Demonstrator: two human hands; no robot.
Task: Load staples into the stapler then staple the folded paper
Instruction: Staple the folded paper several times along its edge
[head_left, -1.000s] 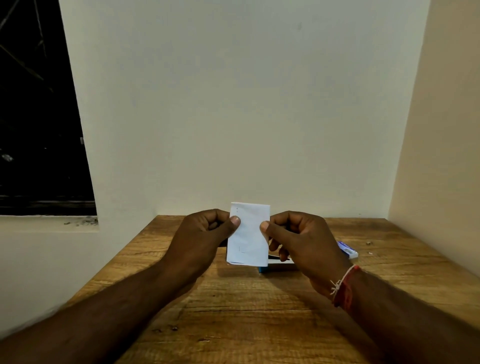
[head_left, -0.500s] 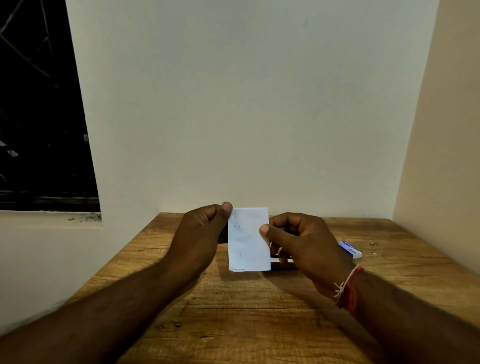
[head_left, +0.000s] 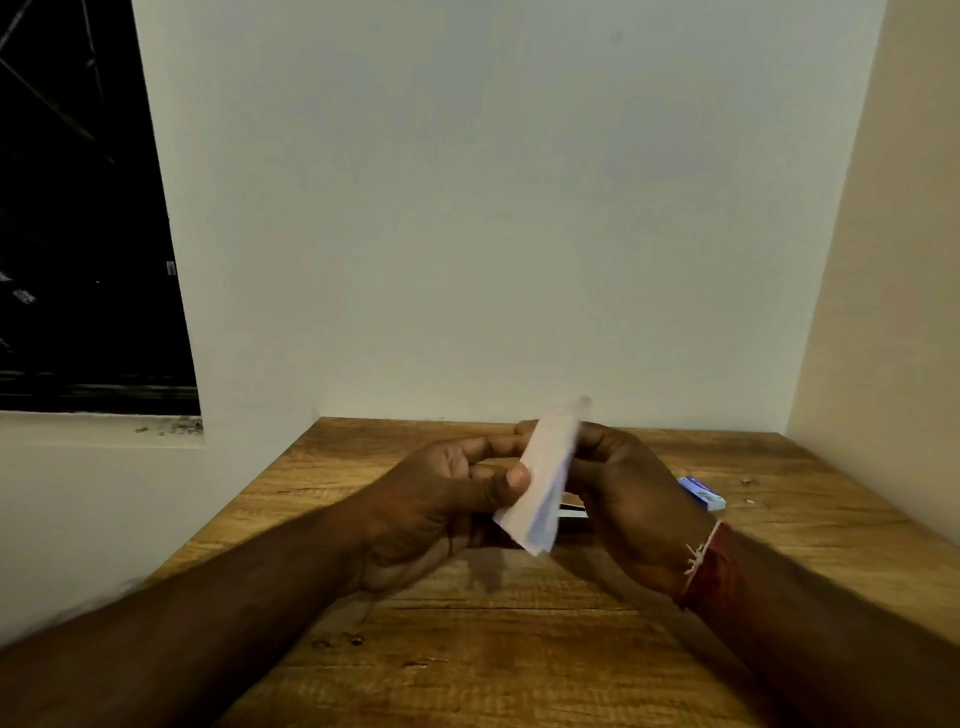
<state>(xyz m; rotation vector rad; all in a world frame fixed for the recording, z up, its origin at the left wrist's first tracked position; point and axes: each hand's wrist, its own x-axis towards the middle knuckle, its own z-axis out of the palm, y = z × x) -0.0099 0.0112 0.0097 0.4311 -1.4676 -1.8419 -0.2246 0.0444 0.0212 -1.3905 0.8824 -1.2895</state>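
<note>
Above the table (head_left: 467, 649), both hands are gripping the paper (head_left: 543, 483), which is tilting and blurred.
Left hand (head_left: 436, 509) is pinching its left edge under the thumb; right hand (head_left: 628, 493) is clasping it from behind. Stapler (head_left: 571, 513) is lying beneath, mostly hidden. Box (head_left: 702, 491) is lying just right; contents not discernible. Walls are bounding the far and right edges.
</note>
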